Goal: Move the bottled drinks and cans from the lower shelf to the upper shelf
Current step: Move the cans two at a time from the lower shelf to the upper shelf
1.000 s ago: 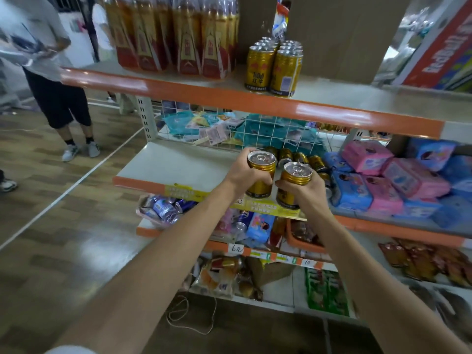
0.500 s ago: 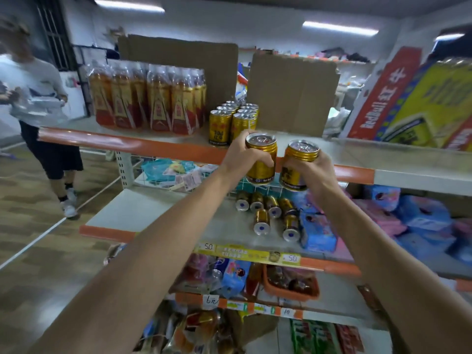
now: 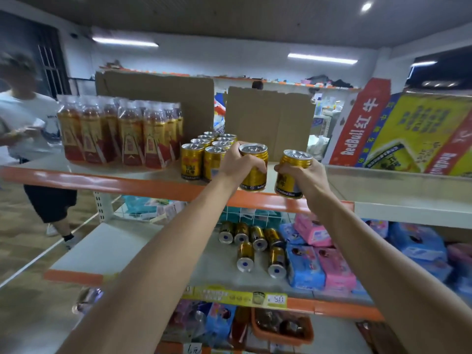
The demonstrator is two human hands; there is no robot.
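Gold cans — both hands

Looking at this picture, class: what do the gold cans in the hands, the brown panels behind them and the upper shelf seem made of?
Gold cans: probably metal, glossy print, silvery ribbed lids.
Brown panels: likely cardboard, matt, with ragged edges.
Upper shelf: apparently painted metal, pale deck with a shiny orange front.

Gold cans; orange-edged shelf; pink packs; blue packs.
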